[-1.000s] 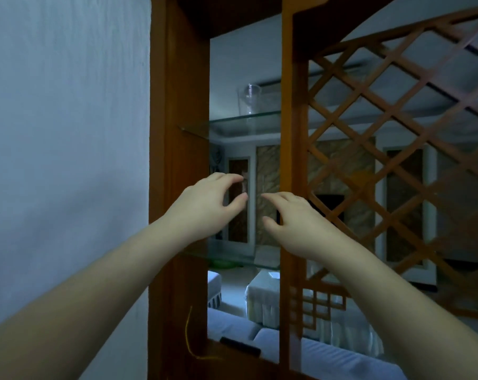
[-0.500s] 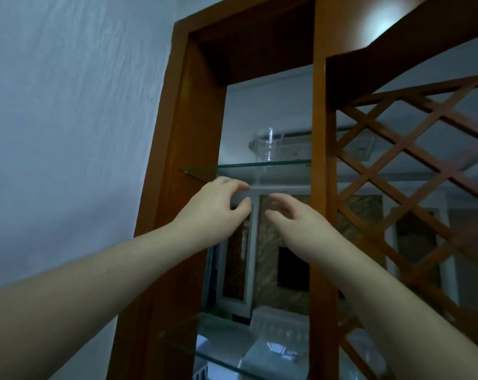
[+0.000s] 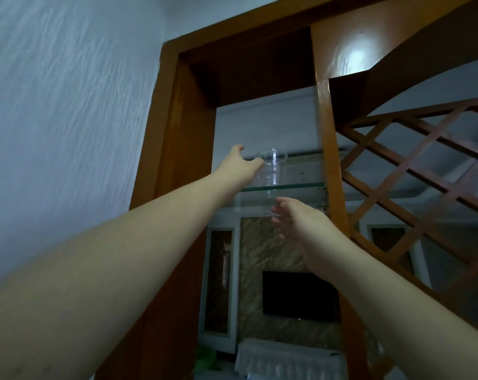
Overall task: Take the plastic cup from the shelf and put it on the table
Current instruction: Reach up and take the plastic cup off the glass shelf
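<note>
Plastic cup [image 3: 272, 167]: a clear, colourless tumbler, wider at its rim than at its base, standing upright with its open mouth up. It rests on a glass shelf [image 3: 295, 185] set high between two wooden uprights, towards the shelf's left end. The wall and ceiling behind show through its sides, so its outline is faint; faint ridges ring its body. Whether it holds anything cannot be told. The left hand [image 3: 239, 167] is at its left side, thumb tip at the rim; actual contact cannot be told.
</note>
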### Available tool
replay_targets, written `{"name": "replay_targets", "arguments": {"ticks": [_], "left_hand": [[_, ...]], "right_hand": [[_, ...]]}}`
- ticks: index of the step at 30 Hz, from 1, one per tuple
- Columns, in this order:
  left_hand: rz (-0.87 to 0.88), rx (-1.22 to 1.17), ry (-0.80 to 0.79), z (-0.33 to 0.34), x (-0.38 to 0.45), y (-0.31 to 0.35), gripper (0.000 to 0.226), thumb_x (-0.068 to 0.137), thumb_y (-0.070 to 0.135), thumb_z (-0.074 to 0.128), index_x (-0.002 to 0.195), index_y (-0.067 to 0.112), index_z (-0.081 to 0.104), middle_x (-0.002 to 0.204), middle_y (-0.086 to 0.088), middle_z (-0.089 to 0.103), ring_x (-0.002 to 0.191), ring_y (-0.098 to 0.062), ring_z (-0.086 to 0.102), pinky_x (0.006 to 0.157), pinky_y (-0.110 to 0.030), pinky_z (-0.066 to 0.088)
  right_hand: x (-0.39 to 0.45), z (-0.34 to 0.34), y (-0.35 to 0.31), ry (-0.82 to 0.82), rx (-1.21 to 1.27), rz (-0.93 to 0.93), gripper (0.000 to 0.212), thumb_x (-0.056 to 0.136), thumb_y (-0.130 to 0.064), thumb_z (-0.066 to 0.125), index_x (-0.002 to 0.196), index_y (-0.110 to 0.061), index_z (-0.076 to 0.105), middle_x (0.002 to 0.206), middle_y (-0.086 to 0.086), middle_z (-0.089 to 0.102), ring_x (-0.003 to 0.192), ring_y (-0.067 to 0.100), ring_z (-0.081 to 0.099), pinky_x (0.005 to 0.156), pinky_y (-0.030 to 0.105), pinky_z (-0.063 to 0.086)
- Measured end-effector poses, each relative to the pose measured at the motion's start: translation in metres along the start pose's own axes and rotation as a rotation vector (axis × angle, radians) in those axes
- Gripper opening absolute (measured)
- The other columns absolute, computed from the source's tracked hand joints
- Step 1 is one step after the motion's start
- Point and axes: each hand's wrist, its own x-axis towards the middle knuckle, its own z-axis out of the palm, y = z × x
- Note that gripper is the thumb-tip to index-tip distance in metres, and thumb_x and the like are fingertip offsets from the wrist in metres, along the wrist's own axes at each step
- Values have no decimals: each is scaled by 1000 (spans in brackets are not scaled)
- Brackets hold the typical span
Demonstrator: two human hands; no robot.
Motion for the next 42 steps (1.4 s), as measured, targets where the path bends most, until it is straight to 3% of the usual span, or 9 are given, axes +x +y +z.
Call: {"name": "replay_targets", "arguments": {"ticks": [2, 4, 7, 14, 17, 24, 31, 37, 42], "left_hand": [[-59, -24, -15, 9, 15, -2, 77, 89, 45, 61, 149, 19, 22, 123, -7, 55, 69, -7, 45, 45, -16, 39], [-98, -64, -36, 15, 26, -4, 86, 85, 48, 67, 150, 17, 20, 145, -14, 44, 107, -24, 53, 75, -28, 45], [-115, -112, -75, 20, 35, -6, 88, 82, 49, 70, 150, 24, 20, 151, -16, 36, 133, -37, 39, 102, -48, 38], [-102, -142, -224, 25, 49, -10, 87, 76, 52, 74, 146, 32, 27, 147, -15, 44, 117, -30, 55, 87, -42, 45], [-79, -144, -269, 27, 53, -9, 81, 74, 49, 77, 141, 30, 35, 139, -12, 51, 111, -26, 59, 92, -44, 48], [-50, -221, -219, 30, 58, -8, 70, 76, 38, 79, 135, 26, 42, 113, -4, 59, 95, -18, 63, 90, -46, 54], [9, -252, -202, 1, 43, 1, 66, 81, 40, 74, 137, 25, 41, 109, -4, 61, 93, -18, 66, 63, -27, 58], [100, -277, -263, -30, -2, -3, 63, 82, 41, 73, 136, 25, 44, 119, -5, 59, 103, -21, 64, 84, -38, 58], [118, -256, -270, -54, -35, -15, 64, 84, 39, 71, 139, 25, 41, 124, -5, 54, 102, -18, 65, 83, -36, 59]], "right_hand": [[4, 3, 2, -1, 79, 62, 30, 99, -21, 43, 127, -15, 54, 131, 8, 58, 116, 21, 55, 97, 38, 41], [5, 2, 3, -7, 151, 104, 32, 99, -21, 44, 129, -13, 52, 132, 8, 58, 119, 22, 53, 97, 39, 39], [3, -2, 8, -32, 249, 116, 33, 100, -21, 41, 131, -11, 49, 126, 6, 60, 119, 25, 53, 100, 40, 38], [2, -15, 7, -19, 388, 114, 45, 99, -34, 41, 139, -14, 42, 133, 11, 57, 119, 27, 55, 99, 44, 40], [0, -14, 6, -19, 382, 125, 46, 99, -37, 41, 139, -15, 44, 130, 10, 58, 117, 26, 56, 98, 44, 40], [-8, -13, -2, -53, 385, 111, 51, 99, -40, 39, 142, -14, 40, 136, 13, 54, 116, 26, 55, 94, 42, 41], [-15, -12, -5, -112, 442, 93, 54, 98, -43, 38, 144, -16, 38, 137, 13, 54, 117, 24, 57, 95, 41, 45], [-25, 9, 7, -124, 593, 81, 51, 99, -42, 38, 141, -13, 41, 133, 17, 57, 114, 24, 60, 99, 39, 45], [-40, 35, 13, -69, 686, 64, 47, 102, -34, 34, 143, -12, 37, 138, 20, 52, 120, 26, 57, 101, 37, 42]]}}
